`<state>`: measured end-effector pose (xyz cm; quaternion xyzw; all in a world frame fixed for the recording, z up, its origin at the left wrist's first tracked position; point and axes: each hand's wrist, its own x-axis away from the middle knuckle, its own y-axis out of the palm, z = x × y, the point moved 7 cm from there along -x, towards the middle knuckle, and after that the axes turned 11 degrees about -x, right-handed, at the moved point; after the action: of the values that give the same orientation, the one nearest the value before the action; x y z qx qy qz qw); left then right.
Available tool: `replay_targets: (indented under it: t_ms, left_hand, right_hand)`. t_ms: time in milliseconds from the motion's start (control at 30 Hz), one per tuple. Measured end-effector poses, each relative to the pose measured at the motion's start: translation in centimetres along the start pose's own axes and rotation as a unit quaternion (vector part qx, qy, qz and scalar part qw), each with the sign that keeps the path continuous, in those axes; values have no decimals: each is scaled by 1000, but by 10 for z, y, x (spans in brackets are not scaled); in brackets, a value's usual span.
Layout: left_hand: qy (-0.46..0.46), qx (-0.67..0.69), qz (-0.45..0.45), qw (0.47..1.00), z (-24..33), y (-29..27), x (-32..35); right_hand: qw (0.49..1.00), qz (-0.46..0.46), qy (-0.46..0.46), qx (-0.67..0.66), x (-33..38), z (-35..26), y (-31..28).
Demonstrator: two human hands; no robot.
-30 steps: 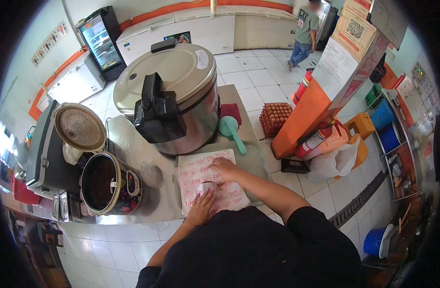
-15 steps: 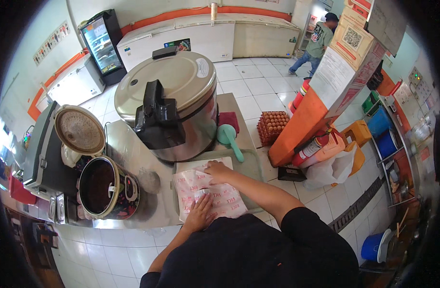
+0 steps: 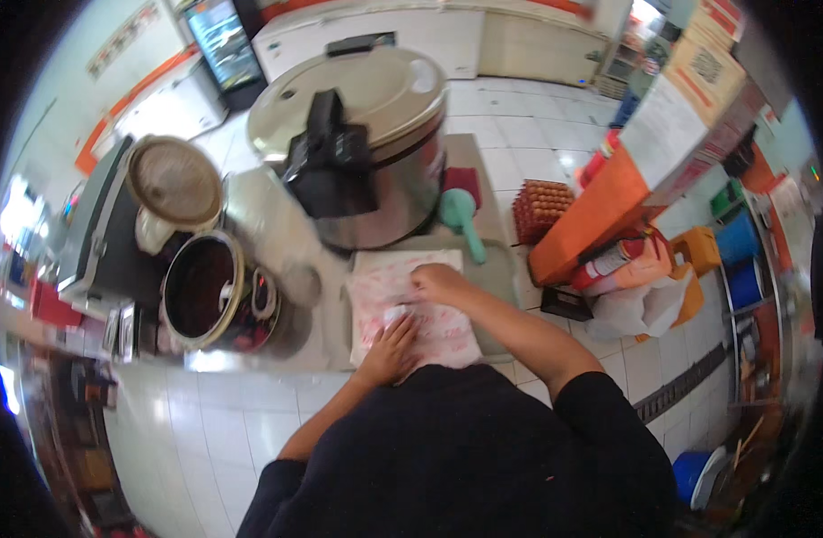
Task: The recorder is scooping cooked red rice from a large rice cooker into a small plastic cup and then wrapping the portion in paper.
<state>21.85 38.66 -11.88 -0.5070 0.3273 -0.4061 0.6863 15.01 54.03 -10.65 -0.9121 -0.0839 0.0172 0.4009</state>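
Note:
A stack of white printed wrapping paper (image 3: 375, 287) in red lettering lies on a pale green tray (image 3: 501, 269) in front of me. My left hand (image 3: 389, 350) rests flat on its near part, fingers stretched out. A small whitish patch (image 3: 396, 314) shows at those fingertips; I cannot tell what it is. Higher on the paper, my right hand (image 3: 438, 284) is closed, its fingers curled; what it pinches, if anything, is blurred. A mint green scoop (image 3: 461, 215) lies past the tray, beside a large steel rice cooker (image 3: 393, 170) with a black latch.
To the left stands an open pot cooker (image 3: 205, 287) with dark contents, its lid (image 3: 174, 182) raised. Egg trays (image 3: 541, 211), an orange pillar (image 3: 591, 215) and a fire extinguisher (image 3: 609, 260) are at the right. A person (image 3: 640, 81) is far back, near the white freezers (image 3: 366, 36).
The whole view has shifted, so the counter sits higher and farther right. My right hand has gone from spread fingers to curled. My left hand stays on the paper.

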Motion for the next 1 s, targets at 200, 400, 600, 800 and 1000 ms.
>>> replay_targets:
  t_ms: [200,400,600,800,1000]
  left_hand:
    - [25,29,44,998,-5,3,4]
    - [23,13,13,1000,-5,5,9]
    - [-11,-99,190,977,6,-68,13]
    - [6,-106,58,993,-35,-66,-8]
    - [29,30,89,995,-63,-14,24]
  right_hand:
    - [981,57,-184,-2,33,-49,-11]
    - [990,-79,-104,-57,58,-20,40]
    - [992,-34,-90,-77,66,0,49]
    - [991,-22,-129,-40,72,-21,33]
    - [992,15,-113,-48,78,-15,45]
